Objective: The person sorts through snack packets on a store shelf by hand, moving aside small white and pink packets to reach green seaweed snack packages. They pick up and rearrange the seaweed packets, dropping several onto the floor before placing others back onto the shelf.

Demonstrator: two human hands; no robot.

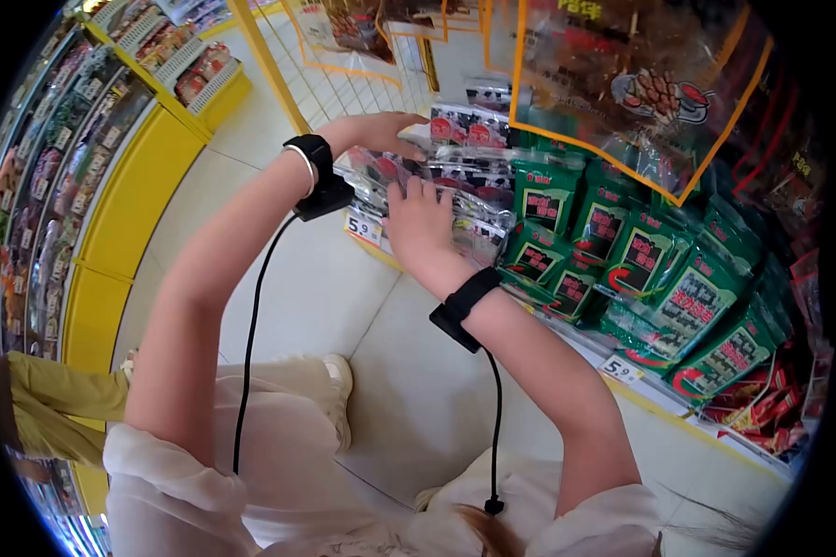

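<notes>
My left hand reaches over the far left end of a shelf, fingers stretched out against clear packets with red and black print. Nearer to me, my right hand lies on more of these shiny packets, its fingers apart and pressing on their tops. Neither hand visibly lifts a packet. Just right of them stand rows of green snack packets. A price tag reading 5.9 is fixed to the shelf edge below my hands. Both wrists wear black straps with cabled devices.
Large orange-edged bags hang over the shelf. A second price tag and red packets are at the lower right. A yellow display rack with goods runs along the left. Another person's trousered leg shows at lower left.
</notes>
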